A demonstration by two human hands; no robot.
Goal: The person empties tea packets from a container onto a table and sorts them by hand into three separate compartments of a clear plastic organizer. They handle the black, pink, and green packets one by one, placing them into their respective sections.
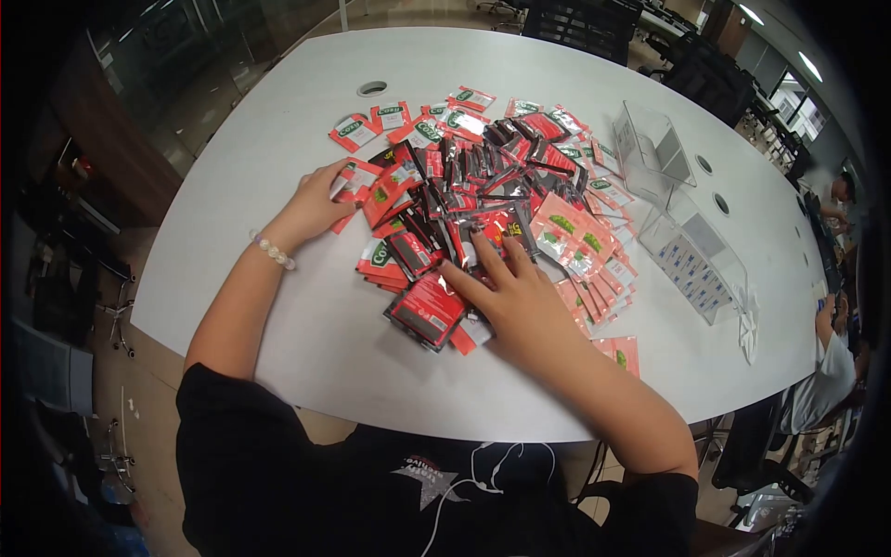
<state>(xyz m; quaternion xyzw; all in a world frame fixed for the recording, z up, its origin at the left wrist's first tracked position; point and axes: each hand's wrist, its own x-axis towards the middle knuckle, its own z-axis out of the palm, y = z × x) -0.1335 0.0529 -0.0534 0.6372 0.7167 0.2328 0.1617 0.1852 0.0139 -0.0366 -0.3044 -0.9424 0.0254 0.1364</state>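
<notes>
A heap of small flat sachets covers the middle of the table. Black-and-red sachets (pixel 427 311) lie in the heap's centre and front, and coral sachets with a green leaf print (pixel 568 227) lie along its right side. At the heap's left edge, my left hand (pixel 314 202) has its fingers and thumb around a coral-and-white sachet (pixel 351 178). My right hand (pixel 520 292) rests on the black-and-red sachets with its fingers spread. The palm hides part of the heap, and its fingertips touch the sachets beneath.
Two clear plastic bins (pixel 691 265) (pixel 650 153) stand right of the heap, beside a crumpled white tissue (pixel 748 330). Round cable holes (pixel 372 88) are set in the white table (pixel 306 316). Another person (pixel 826 381) sits at the far right; office chairs (pixel 585 32) stand behind.
</notes>
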